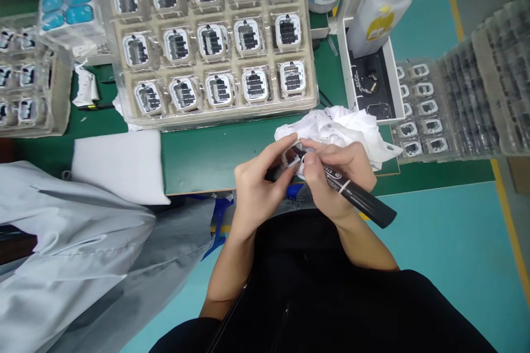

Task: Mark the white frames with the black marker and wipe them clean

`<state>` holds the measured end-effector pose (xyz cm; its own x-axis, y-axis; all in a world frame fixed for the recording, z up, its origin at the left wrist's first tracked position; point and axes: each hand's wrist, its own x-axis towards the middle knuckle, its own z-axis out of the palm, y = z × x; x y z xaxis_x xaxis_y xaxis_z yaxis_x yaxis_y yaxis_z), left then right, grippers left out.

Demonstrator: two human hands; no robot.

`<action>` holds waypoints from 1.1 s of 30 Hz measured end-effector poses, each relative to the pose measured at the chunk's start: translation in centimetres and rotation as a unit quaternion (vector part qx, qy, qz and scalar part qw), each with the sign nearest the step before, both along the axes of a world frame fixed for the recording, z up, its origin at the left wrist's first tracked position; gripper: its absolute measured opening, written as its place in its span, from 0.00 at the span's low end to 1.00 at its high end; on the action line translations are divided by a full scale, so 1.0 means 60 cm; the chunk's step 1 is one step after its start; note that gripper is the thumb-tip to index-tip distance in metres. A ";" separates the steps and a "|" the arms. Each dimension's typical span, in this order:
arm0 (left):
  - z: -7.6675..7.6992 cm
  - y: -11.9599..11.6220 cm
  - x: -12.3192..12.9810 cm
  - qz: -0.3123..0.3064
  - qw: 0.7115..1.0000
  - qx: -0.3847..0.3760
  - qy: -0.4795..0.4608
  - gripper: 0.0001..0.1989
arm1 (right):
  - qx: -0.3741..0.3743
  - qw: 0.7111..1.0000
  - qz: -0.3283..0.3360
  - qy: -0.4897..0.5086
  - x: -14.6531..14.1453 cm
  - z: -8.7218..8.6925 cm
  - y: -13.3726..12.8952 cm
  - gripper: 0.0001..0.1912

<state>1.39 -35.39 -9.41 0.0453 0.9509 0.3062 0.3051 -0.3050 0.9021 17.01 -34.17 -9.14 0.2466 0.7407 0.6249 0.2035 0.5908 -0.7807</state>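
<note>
Near the front edge of the green table, my left hand pinches a small white-rimmed part between thumb and fingers. My right hand is closed around a black marker, its tip touching or very close to the part. The marker's thick black end points down and to the right. A crumpled white cloth lies just behind both hands. Behind the cloth and to the left, a clear plastic tray holds several similar white-rimmed parts with dark insides. Fingers hide some of the held part.
A folded white cloth lies left on the table, beside a person in a grey garment. A white box with a spray bottle stands at the back right. More trays are at the far right, another tray at the left.
</note>
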 end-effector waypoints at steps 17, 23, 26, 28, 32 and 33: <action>0.019 0.013 -0.003 -0.038 0.981 -0.113 -0.150 0.33 | -0.007 0.999 -0.022 0.037 -0.005 0.000 -0.010 0.11; 0.031 0.012 -0.004 -0.037 0.972 -0.146 -0.182 0.32 | -0.018 0.999 -0.022 0.024 -0.006 0.004 -0.013 0.11; 0.037 0.012 -0.003 -0.031 0.967 -0.164 -0.193 0.34 | 0.014 0.999 -0.003 0.033 -0.005 0.006 -0.009 0.10; 0.040 0.013 -0.002 -0.032 0.964 -0.174 -0.198 0.34 | 0.038 0.999 0.004 0.039 -0.003 0.008 -0.006 0.10; 0.043 0.013 -0.003 -0.040 0.962 -0.172 -0.208 0.34 | 0.040 0.999 0.008 0.028 0.001 0.009 -0.004 0.11; 0.042 0.013 -0.004 -0.042 0.963 -0.169 -0.208 0.34 | 0.034 0.999 0.008 0.023 0.001 0.009 -0.004 0.12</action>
